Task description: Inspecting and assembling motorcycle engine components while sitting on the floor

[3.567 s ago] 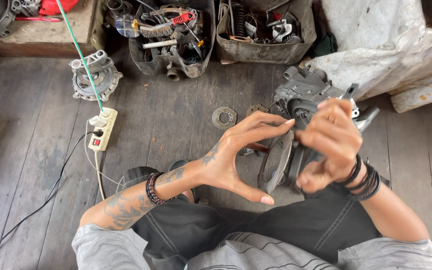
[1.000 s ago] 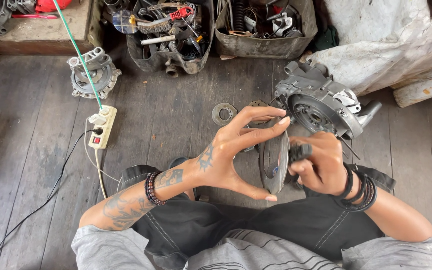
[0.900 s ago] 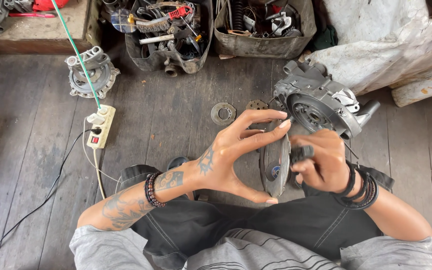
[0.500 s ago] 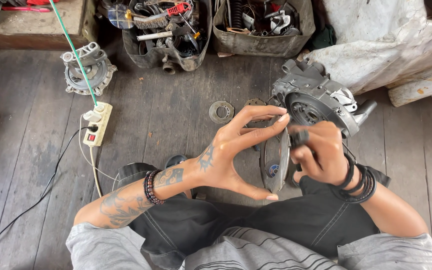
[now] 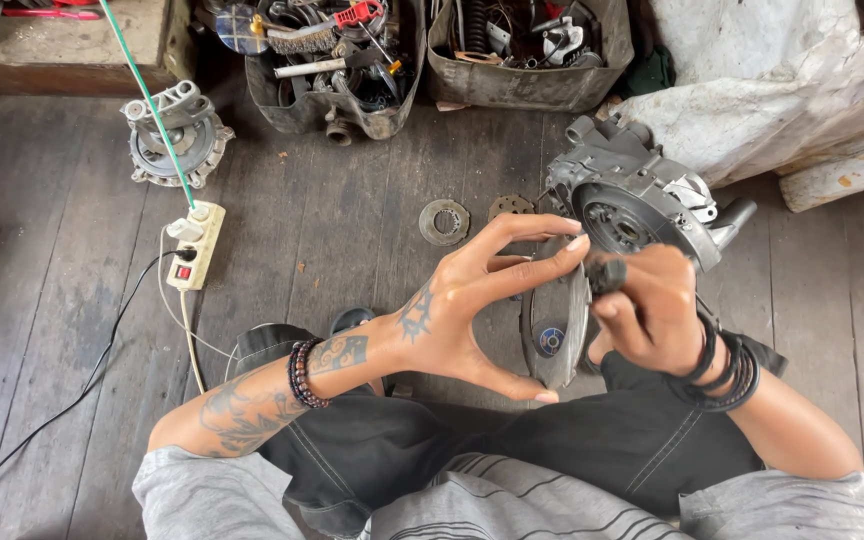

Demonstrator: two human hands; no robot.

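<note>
My left hand (image 5: 477, 305) spans a grey abrasive disc (image 5: 555, 320), with fingertips on its top edge and the thumb on its bottom edge. The disc stands on edge above my lap and has a blue label at its centre. My right hand (image 5: 649, 310) is closed around the dark body of the tool behind the disc, just right of it. A grey metal engine casing (image 5: 632, 195) lies on the floorboards directly beyond both hands.
A round toothed plate (image 5: 444, 221) and a smaller rusty ring (image 5: 510, 208) lie on the wooden floor. A white power strip (image 5: 196, 245) with a green cable sits left, near another metal housing (image 5: 174, 133). Bins of tools (image 5: 337, 55) line the back; white cloth (image 5: 782, 70) lies at right.
My right hand has come in from above the disc and closed on the tool behind it. My left hand keeps its span on the disc. The view has shifted slightly.
</note>
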